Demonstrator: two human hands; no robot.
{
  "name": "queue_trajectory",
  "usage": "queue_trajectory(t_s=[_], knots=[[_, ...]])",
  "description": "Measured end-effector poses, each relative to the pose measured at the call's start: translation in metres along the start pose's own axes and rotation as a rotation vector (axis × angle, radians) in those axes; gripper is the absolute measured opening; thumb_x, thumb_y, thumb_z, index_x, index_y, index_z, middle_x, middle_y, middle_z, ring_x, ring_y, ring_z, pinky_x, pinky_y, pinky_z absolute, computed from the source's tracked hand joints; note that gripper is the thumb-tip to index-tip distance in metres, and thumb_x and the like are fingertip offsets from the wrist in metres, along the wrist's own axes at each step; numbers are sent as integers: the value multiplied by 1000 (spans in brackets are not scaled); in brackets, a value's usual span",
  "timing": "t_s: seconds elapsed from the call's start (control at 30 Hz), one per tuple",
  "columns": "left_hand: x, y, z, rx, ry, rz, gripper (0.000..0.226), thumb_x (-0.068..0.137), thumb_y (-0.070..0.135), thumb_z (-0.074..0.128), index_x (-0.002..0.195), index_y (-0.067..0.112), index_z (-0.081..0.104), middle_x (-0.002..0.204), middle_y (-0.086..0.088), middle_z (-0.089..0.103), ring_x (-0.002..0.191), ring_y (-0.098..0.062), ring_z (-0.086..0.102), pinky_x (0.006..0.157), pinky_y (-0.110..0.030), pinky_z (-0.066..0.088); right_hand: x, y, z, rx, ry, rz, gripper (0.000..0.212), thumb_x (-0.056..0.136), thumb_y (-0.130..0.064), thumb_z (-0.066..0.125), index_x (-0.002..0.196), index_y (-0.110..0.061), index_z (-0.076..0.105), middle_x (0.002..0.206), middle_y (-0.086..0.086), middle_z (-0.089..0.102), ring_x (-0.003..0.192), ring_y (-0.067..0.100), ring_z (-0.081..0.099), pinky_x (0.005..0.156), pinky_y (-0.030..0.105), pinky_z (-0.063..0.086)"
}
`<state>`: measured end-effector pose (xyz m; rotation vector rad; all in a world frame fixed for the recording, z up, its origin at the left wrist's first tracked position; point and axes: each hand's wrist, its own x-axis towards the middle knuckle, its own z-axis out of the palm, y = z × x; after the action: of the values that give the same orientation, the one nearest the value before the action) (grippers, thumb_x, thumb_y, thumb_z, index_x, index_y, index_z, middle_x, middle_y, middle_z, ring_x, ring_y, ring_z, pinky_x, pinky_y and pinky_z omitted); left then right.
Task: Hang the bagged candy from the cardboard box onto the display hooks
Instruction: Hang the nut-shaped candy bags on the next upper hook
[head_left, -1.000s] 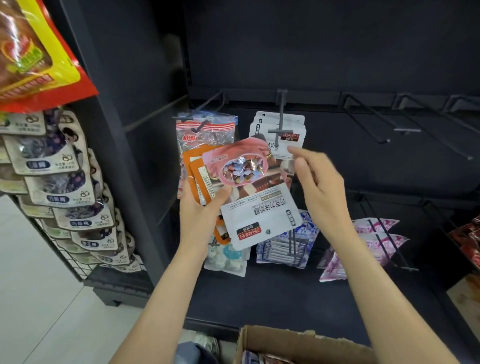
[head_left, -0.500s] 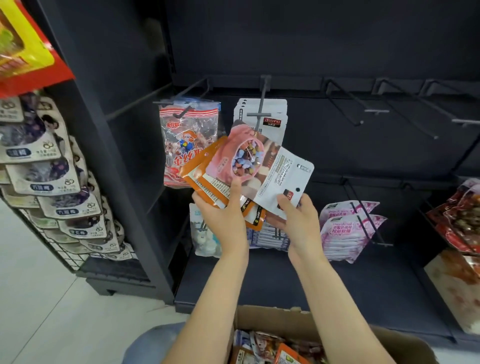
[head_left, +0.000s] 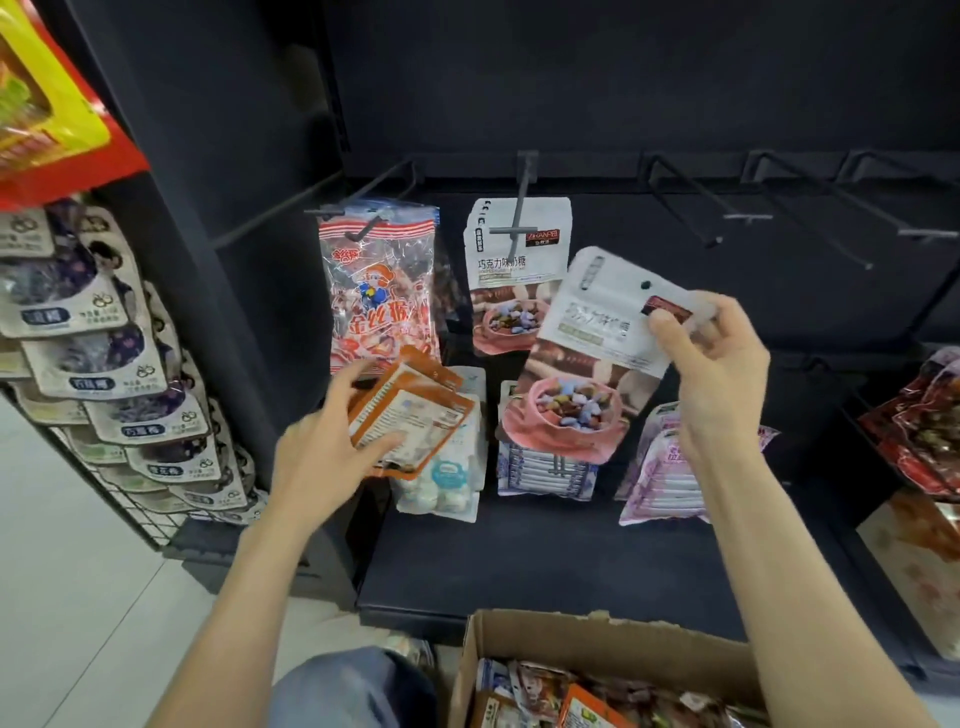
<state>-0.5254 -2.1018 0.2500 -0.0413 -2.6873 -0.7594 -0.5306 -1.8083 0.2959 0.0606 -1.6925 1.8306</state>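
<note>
Right hand (head_left: 719, 374): gripping the white-and-pink candy bag (head_left: 587, 364) by its top corner, fingers closed on it — bag hanging tilted, just right of the hook (head_left: 519, 218) holding matching bags.
Left hand (head_left: 332, 447): clasping a small stack of orange packets (head_left: 410, 415).
Cardboard box (head_left: 597, 639): sitting below — more bags lying inside.

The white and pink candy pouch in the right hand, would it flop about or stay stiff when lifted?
The white and pink candy pouch, pinched at its top corner by the right hand, hangs fairly flat, so probably semi-stiff. Its glossy film looks slippery. It seems light, as fingertips alone hold it.
</note>
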Motion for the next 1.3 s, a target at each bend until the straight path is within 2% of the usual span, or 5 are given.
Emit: queue_trajectory(t_s=[0.23,0.37,0.7,1.0,1.3], knots=[[15,35,-14,-434,323,-189,59,78,38,74,125,24,41,94,17,58,88,-9,59,80,-29,43,19,-6,50,-367,-227,-226,11,92,-16,61,94,-27,58,84,-18,63,80,-4,61,70,24,51],[21,59,-1,-427,346,-148,59,79,39,73,125,21,42,101,13,63,88,-6,58,81,-26,43,28,5,75,-402,-198,-265,26,92,-15,59,111,-30,50,87,2,67,71,24,62,66,38,50],[34,53,19,-461,339,-185,58,80,37,73,127,19,42,118,4,64,99,-10,63,71,-11,41,38,34,91,-422,-139,-359,22,92,-7,57,106,-15,72,96,-5,66,91,1,59,81,6,43],[41,43,17,-416,348,-156,54,81,38,71,124,19,44,115,7,64,99,-10,63,86,-28,49,77,52,100,-838,-24,-614,16,84,-16,67,98,-18,73,81,4,57,70,22,54,49,34,48],[34,41,19,-937,251,-310,47,79,26,76,120,20,53,109,7,67,97,-6,66,88,-33,55,9,44,88,-602,-324,-318,40,90,-43,58,123,-21,56,122,-2,54,107,12,54,90,34,49]])
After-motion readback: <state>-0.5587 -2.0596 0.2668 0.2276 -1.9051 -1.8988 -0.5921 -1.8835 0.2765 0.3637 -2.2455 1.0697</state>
